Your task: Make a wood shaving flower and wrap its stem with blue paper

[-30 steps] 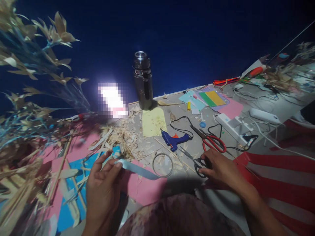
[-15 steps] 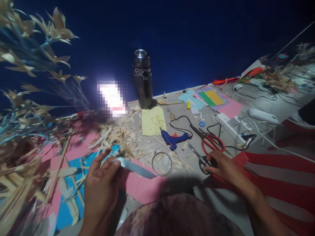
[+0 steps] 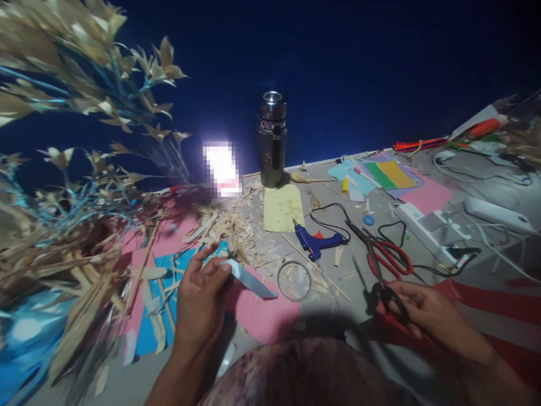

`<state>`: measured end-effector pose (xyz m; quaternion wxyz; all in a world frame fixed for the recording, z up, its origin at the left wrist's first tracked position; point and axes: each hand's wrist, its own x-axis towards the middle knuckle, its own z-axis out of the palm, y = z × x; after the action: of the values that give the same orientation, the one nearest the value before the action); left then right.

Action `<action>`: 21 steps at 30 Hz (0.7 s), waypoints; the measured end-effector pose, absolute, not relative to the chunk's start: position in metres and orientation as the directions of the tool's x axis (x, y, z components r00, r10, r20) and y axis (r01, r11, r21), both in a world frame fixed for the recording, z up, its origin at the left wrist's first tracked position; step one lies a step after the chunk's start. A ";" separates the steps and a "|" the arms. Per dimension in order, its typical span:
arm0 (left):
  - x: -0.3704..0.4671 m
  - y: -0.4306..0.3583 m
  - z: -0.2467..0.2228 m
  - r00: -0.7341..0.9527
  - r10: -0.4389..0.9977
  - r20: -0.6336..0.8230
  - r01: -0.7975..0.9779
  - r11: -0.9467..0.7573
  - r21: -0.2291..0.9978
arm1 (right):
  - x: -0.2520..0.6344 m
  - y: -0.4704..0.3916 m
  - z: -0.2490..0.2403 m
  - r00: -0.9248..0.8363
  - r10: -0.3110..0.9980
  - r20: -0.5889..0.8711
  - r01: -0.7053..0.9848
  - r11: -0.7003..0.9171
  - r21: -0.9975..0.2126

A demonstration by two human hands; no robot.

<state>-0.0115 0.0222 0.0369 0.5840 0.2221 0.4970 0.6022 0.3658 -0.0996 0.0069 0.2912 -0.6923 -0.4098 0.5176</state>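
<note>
My left hand [image 3: 205, 299] pinches one end of a light blue paper strip [image 3: 255, 282] between thumb and fingers. The strip slants down to the right over a pink sheet [image 3: 264, 316]. On the right, my right hand [image 3: 426, 316] grips black-handled scissors [image 3: 391, 301], raised with the blades spread apart and pointing away from me. Just beyond them lie red-handled scissors [image 3: 391, 256]. A wire ring [image 3: 295, 280] rests between my hands. The blue glue gun [image 3: 316, 242] lies behind it, its nozzle near a yellow sheet [image 3: 276, 211].
A steel flask [image 3: 273, 141] stands at the back beside a blurred bright screen [image 3: 223, 169]. Dried husk flowers [image 3: 147, 73] on blue stems rise at the left above husk scraps [image 3: 230, 225]. A power strip [image 3: 431, 234] with cables and coloured paper sheets [image 3: 391, 175] lie on the right.
My right hand has lifted the black-handled scissors off the surface, and their blades have spread. My left hand still holds the strip. The whole view has shifted, with things appearing farther right.
</note>
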 end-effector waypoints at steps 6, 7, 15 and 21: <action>-0.006 0.025 0.044 -0.179 0.936 -0.303 -0.490 0.182 0.853 | 0.303 -0.064 0.006 -0.222 0.864 -0.452 -0.125 -0.485 -0.866; -0.005 0.025 0.045 -0.188 0.936 -0.298 -0.496 0.172 0.851 | 0.287 -0.056 0.008 -0.278 0.857 -0.435 -0.147 -0.485 -0.862; -0.002 0.033 0.059 -0.393 0.904 -0.166 -0.563 -0.094 0.821 | 0.184 -0.025 0.032 -0.656 0.607 -0.448 -0.039 -0.620 -0.784; -0.007 0.021 0.058 -0.375 0.896 -0.237 -0.613 -0.047 0.788 | 0.162 -0.014 0.017 -0.647 0.691 -0.323 -0.095 -0.493 -0.865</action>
<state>-0.0067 0.0206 0.0583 0.5351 0.1624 0.4358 0.7052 0.1623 -0.0145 0.0175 0.2476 -0.3397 -0.4385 0.7944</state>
